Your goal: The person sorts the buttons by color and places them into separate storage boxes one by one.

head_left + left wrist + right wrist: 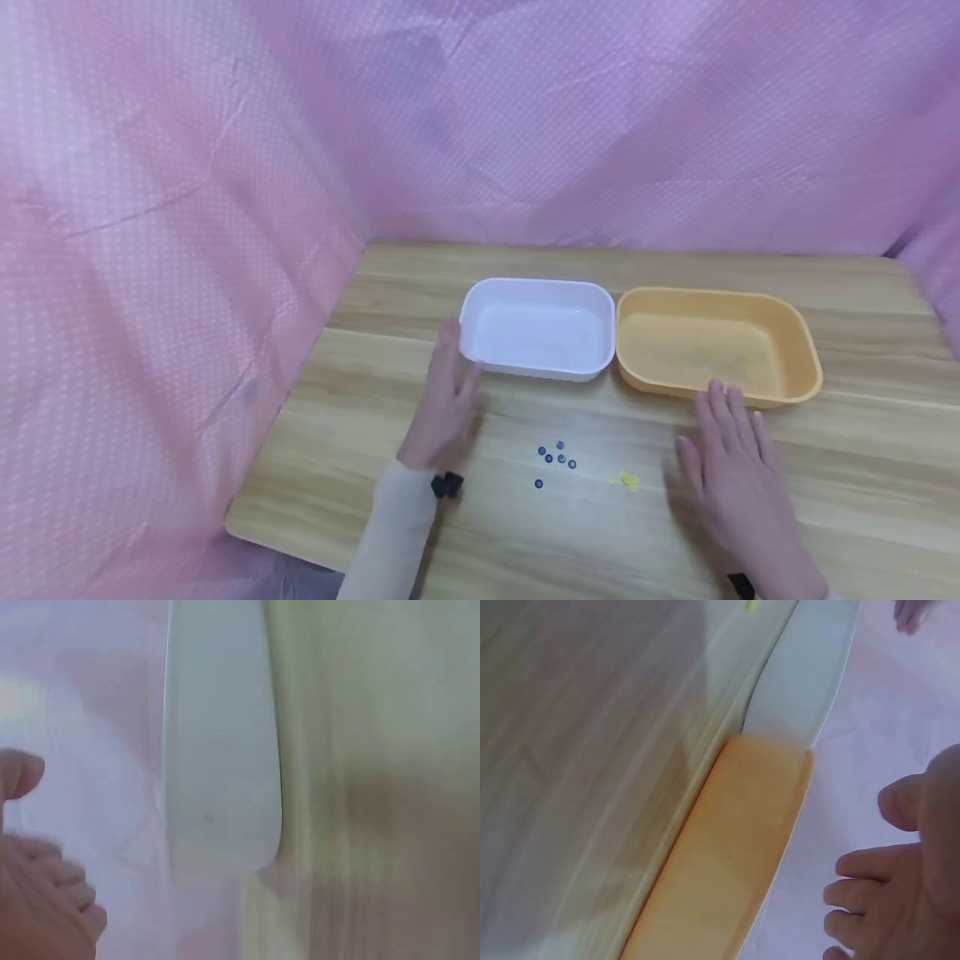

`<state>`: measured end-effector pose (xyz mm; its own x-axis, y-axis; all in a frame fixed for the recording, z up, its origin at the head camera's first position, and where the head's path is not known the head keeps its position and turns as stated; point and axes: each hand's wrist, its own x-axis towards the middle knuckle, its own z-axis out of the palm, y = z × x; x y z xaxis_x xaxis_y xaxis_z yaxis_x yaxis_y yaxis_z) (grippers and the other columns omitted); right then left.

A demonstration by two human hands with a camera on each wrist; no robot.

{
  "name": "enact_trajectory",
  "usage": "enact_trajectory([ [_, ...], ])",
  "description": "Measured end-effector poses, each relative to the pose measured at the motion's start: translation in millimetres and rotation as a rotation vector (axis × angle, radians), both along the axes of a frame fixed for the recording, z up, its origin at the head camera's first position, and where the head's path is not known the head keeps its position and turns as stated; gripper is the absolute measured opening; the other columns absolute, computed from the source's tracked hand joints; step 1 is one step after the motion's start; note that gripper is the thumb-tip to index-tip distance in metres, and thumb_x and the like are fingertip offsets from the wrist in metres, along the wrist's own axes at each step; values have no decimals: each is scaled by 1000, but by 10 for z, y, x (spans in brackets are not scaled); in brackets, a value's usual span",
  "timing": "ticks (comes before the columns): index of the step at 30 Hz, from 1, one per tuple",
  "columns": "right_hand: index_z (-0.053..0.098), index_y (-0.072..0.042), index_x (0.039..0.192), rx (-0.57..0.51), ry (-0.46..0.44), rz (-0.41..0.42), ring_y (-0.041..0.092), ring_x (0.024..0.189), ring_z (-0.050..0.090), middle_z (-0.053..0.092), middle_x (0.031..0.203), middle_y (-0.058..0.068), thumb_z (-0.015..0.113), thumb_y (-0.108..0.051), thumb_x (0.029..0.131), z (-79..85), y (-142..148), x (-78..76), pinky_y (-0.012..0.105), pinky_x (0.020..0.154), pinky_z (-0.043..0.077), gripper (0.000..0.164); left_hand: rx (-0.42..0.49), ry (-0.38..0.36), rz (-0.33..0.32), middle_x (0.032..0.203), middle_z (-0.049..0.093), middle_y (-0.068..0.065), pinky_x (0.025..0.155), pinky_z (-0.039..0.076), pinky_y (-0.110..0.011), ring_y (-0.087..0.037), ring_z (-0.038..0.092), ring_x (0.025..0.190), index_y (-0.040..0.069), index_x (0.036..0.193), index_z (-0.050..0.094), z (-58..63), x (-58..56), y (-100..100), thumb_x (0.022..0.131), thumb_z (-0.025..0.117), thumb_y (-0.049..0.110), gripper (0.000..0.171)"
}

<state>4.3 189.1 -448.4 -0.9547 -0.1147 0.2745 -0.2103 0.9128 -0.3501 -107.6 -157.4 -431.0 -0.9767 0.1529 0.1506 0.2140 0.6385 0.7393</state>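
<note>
White tray stands on the tabletop, and with 12 o'clock pointing away from us, our left hand is at its 8 o'clock corner. That grip is loose and unfilled, thumb apart from the fingers; whether it touches the wall we cannot tell. To steady this tray, we would do best to lay the fingers flat along the outer wall rather than hook the rim. Nearer us, at the tray's 6 o'clock, lie six dark beads, one a little apart; at its 5 o'clock come small yellow pieces. We judge both easily scattered, so our hands should pass well above them. At 3 o'clock sits the orange tray, the two rims meeting or nearly so, so a push on one may shift both; gentle, even pressure suits. At its 6 o'clock is our right hand, fingers extended, grip holding nothing; contact with the front rim is likewise unclear.
</note>
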Motion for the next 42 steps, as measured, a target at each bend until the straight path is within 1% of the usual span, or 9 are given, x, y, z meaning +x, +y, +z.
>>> enact_trajectory([
  [3, 37, 8, 144, -57, 118, 65, 38, 144, 19, 24, 156, 22, 48, -27, 98, 39, -126, -71, 52, 117, 15, 58, 261, -113, 153, 162, 11, 1, 119, 11, -42, -17, 10, 147, 18, 157, 12, -50, -392, -55, 99, 51, 31, 72],
  [6, 53, 9, 130, -111, 216, 150, 41, 121, 47, 52, 132, 24, 56, -24, 92, 83, -298, -149, 55, 102, 38, 50, 441, -206, 243, 161, 19, -4, 119, 16, -37, -21, 17, 146, 12, 156, 19, -153, -721, -64, 95, 58, 25, 73],
  [8, 60, 5, 122, -130, 205, 210, 36, 105, 56, 62, 115, 18, 62, -20, 88, 109, -430, -199, 52, 89, 47, 42, 553, -245, 252, 160, 22, -7, 118, 19, -33, -22, 20, 146, 8, 154, 22, -221, -867, -50, 93, 60, 17, 73],
  [11, 67, -2, 114, -115, 74, 288, 26, 95, 60, 67, 103, 8, 69, -15, 85, 105, -635, -266, 46, 82, 52, 32, 718, -292, 232, 159, 23, -8, 117, 21, -30, -20, 21, 145, 7, 154, 23, -315, -976, -20, 89, 57, 2, 74],
  [15, 71, -9, 109, -53, -125, 352, 17, 92, 59, 67, 99, -2, 71, -19, 86, 18, -857, -383, 38, 78, 51, 25, 849, -329, 216, 159, 25, 0, 116, 24, -27, -14, 22, 144, 12, 155, 25, -412, -1040, 3, 76, 44, -15, 86],
  [18, 73, -14, 106, -25, -193, 389, 13, 88, 55, 62, 92, -7, 71, -24, 86, -58, -961, -457, 32, 71, 45, 22, 833, -327, 208, 157, 30, 5, 114, 28, -28, -11, 26, 142, 15, 153, 30, -454, -1045, 5, 67, 38, -18, 93],
  [24, 76, -17, 98, -16, -183, 438, 8, 76, 49, 53, 80, -12, 74, -29, 83, -122, -1040, -526, 25, 61, 35, 20, 792, -342, 189, 153, 36, 8, 113, 30, -30, -10, 32, 138, 17, 152, 35, -442, -1003, 47, 69, 33, -18, 90],
  [30, 78, -20, 93, -40, -173, 482, 6, 73, 46, 53, 78, -13, 75, -33, 81, -122, -1087, -517, 22, 59, 31, 18, 828, -341, 239, 151, 39, 6, 112, 31, -31, -11, 35, 137, 15, 151, 36, -429, -944, 71, 71, 30, -19, 88],
  [42, 78, -21, 83, -26, -229, 503, 5, 73, 49, 55, 77, -15, 74, -19, 81, -118, -1115, -578, 23, 60, 34, 5, 794, -323, 304, 153, 37, 1, 113, 31, -32, -15, 33, 139, 13, 149, 39, -414, -958, 122, 70, 33, -20, 86],
])
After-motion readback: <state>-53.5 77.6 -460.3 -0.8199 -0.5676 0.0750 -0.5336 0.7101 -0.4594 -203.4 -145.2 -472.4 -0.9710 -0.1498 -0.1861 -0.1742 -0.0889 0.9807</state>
